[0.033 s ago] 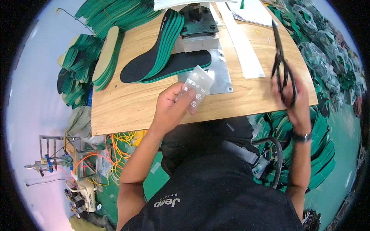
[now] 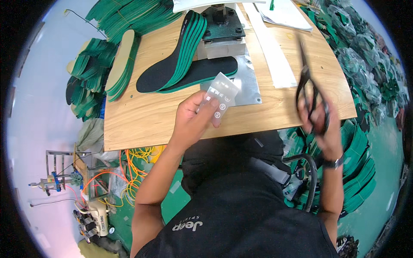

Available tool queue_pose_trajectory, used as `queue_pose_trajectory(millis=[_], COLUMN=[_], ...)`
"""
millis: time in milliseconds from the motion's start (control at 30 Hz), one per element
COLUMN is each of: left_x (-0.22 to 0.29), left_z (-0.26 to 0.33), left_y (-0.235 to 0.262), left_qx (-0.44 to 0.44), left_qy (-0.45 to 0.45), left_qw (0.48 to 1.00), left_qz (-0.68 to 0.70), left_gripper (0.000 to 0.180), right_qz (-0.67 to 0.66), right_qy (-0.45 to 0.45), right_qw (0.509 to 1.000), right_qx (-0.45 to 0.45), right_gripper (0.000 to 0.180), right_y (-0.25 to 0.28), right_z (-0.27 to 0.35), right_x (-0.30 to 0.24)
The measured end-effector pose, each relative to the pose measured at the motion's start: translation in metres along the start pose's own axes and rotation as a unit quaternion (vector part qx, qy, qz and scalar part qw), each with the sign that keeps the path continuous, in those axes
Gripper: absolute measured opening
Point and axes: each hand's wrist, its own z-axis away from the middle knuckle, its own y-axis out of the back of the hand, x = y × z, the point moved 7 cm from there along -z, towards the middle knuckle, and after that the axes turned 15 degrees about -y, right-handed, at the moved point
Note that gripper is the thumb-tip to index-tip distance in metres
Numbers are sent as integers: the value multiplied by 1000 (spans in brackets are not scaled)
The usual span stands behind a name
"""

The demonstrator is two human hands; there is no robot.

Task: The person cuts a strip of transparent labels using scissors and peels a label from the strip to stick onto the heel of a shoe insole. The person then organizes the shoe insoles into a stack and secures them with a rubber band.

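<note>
My left hand (image 2: 193, 118) pinches a small stack of clear plastic film pieces (image 2: 224, 91) with white printed marks, thumb on top, over the table's front edge. My right hand (image 2: 322, 122) is wrapped round the handles of black scissors (image 2: 306, 77), at the right side of the table. The scissors point away from me, and both they and the fingers are smeared by motion. Beyond my left hand lie black insoles with green edges (image 2: 161, 73), some stacked on their sides, against a metal press block (image 2: 223, 48) on a steel plate (image 2: 249, 86).
The wooden table (image 2: 146, 124) also bears a beige-topped insole stack (image 2: 121, 64), piles of green insoles (image 2: 124, 17), a long white strip (image 2: 275, 60) and papers (image 2: 286, 17). Bagged goods (image 2: 357, 47) line the right. Orange and yellow hoses (image 2: 133, 172) lie at lower left.
My right hand has shifted a little to the left with the scissors. My left hand keeps its hold on the plastic film pieces.
</note>
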Motion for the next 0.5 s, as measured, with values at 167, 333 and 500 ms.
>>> queue_pose_trajectory(millis=[167,333,500], left_x=[13,14,5], left_z=[-17,-5,2], left_y=[13,7,-5], left_qx=[15,5,-32], left_qy=[-40,-37,-23], left_qw=[997,999,999], left_qz=[-60,-26,-38], left_gripper=[14,9,7], right_qz=[73,131,165], right_qy=[-131,-155,-121], right_qw=[958,951,946], right_qx=[-243,-235,-250], right_gripper=[101,108,106], right_y=[-72,-78,-83], right_z=[24,32,29], right_x=[67,77,75])
